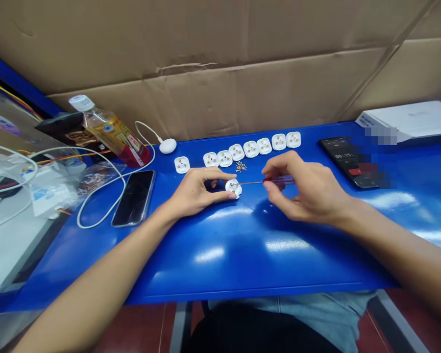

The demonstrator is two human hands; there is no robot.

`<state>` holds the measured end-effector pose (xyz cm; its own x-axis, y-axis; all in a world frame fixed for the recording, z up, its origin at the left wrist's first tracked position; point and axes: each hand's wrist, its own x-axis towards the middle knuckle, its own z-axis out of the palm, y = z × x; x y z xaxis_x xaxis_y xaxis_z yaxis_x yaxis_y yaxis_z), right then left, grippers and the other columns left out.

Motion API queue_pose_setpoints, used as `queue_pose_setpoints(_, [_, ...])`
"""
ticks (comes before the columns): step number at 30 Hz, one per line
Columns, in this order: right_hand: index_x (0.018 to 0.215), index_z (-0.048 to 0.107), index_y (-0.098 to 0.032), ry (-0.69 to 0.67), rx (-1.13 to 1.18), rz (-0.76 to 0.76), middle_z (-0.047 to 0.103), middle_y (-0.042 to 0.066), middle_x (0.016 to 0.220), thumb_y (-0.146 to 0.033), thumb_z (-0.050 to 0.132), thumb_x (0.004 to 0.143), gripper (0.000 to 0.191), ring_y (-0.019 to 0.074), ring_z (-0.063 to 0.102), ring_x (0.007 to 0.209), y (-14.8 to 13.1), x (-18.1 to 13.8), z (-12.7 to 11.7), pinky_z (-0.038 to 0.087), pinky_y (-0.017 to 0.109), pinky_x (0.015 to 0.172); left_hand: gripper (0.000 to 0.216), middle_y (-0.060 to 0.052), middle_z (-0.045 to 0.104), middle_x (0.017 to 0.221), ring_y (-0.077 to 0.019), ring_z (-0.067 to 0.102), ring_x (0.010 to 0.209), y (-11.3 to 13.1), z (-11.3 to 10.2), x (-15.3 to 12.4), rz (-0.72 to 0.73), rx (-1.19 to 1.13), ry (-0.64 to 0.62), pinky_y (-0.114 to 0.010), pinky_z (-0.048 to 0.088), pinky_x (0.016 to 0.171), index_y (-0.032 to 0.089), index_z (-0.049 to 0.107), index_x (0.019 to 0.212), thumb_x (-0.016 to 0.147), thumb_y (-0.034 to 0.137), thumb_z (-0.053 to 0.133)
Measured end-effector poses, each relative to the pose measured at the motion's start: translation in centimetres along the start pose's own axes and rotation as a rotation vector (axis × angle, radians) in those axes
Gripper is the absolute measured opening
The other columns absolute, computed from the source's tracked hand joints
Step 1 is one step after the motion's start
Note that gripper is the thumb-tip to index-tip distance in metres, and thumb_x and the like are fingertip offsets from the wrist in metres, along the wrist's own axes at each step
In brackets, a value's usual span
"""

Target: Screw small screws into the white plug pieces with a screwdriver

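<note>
My left hand (pixel 200 190) pinches a small white plug part (pixel 234 188) on the blue table (pixel 235 245), thumb and forefinger closed around it. My right hand (pixel 301 189) grips a screwdriver (pixel 268 181) with a red and clear handle; its thin shaft points left, with the tip on the plug part. Behind the hands, several more white plug parts (pixel 250 148) lie in a curved row. A small heap of screws (pixel 241 166) sits just in front of that row.
A dark phone (pixel 135 197) lies face up at the left, with a white cable (pixel 106 184) looping around it. A bottle (pixel 108 128) leans further back left. Another phone showing a timer (pixel 347 162) lies at the right, near a white box (pixel 411 119). Cardboard walls off the back.
</note>
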<state>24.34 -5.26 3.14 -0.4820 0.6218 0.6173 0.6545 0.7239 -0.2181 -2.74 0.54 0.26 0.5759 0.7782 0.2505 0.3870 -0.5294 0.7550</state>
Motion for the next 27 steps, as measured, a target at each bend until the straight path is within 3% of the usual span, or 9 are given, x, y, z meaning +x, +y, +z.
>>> queue_pose_setpoints(4, [0.109,0.059,-0.022,0.031,-0.014,0.089,0.076,0.001,0.080,-0.028,0.064,0.100,0.012,0.0196,0.075,0.064,0.30,0.13,0.21,0.053,0.029,0.055,0.047,-0.002,0.077,0.089,-0.0137,0.058,0.072,0.09,0.04,0.06,-0.016,0.022,0.005,-0.027,0.045,0.068,0.019,0.082,0.117,0.080,0.046,0.092])
queue_pose_setpoints(8, [0.109,0.056,-0.024,0.012,0.090,0.083,0.078,0.005,0.097,-0.023,0.064,0.095,0.016,0.0209,0.078,0.077,0.67,0.27,0.27,0.060,0.031,0.066,0.047,-0.001,0.072,0.085,-0.0132,0.056,0.070,0.25,0.13,0.14,-0.022,0.029,0.001,-0.026,0.045,0.066,0.017,0.078,0.112,0.080,0.049,0.090])
queue_pose_setpoints(12, [0.110,0.059,-0.024,0.016,0.063,0.128,0.076,0.001,0.085,-0.028,0.064,0.100,0.012,0.0199,0.076,0.069,0.82,0.15,0.32,0.057,0.029,0.059,0.045,0.000,0.069,0.083,-0.0127,0.054,0.069,0.37,0.21,0.10,-0.014,0.033,-0.009,-0.026,0.043,0.067,0.017,0.074,0.109,0.082,0.050,0.089])
queue_pose_setpoints(17, [0.119,0.058,-0.023,-0.043,0.174,0.097,0.079,0.005,0.101,-0.024,0.064,0.097,0.023,0.0205,0.079,0.080,0.90,0.07,0.45,0.061,0.030,0.069,0.044,0.002,0.066,0.081,-0.0127,0.052,0.069,0.31,0.21,0.02,-0.014,0.037,-0.017,-0.026,0.042,0.067,0.017,0.070,0.106,0.084,0.051,0.087])
queue_pose_setpoints(21, [0.110,0.061,-0.024,-0.005,0.086,0.140,0.075,-0.001,0.079,-0.030,0.066,0.099,0.014,0.0187,0.074,0.064,0.97,0.04,0.59,0.054,0.028,0.056,0.045,0.002,0.066,0.081,-0.0131,0.053,0.070,0.32,0.19,0.00,-0.012,0.043,-0.028,-0.026,0.042,0.067,0.017,0.070,0.107,0.084,0.051,0.087])
queue_pose_setpoints(25, [0.109,0.059,-0.024,0.008,0.146,0.105,0.078,0.004,0.098,-0.025,0.064,0.097,0.014,0.0202,0.077,0.078,0.98,0.12,0.50,0.060,0.031,0.068,0.043,0.000,0.069,0.085,-0.0147,0.056,0.074,0.43,0.19,0.02,0.006,0.082,-0.024,-0.027,0.043,0.070,0.018,0.070,0.104,0.085,0.053,0.085])
queue_pose_setpoints(27, [0.107,0.059,-0.025,0.000,0.153,0.127,0.077,0.003,0.095,-0.025,0.065,0.096,0.012,0.0197,0.076,0.077,0.99,0.17,0.46,0.060,0.030,0.067,0.041,0.000,0.070,0.087,-0.0149,0.057,0.075,0.47,0.19,0.04,0.026,0.108,-0.005,-0.027,0.043,0.070,0.018,0.071,0.102,0.085,0.052,0.086])
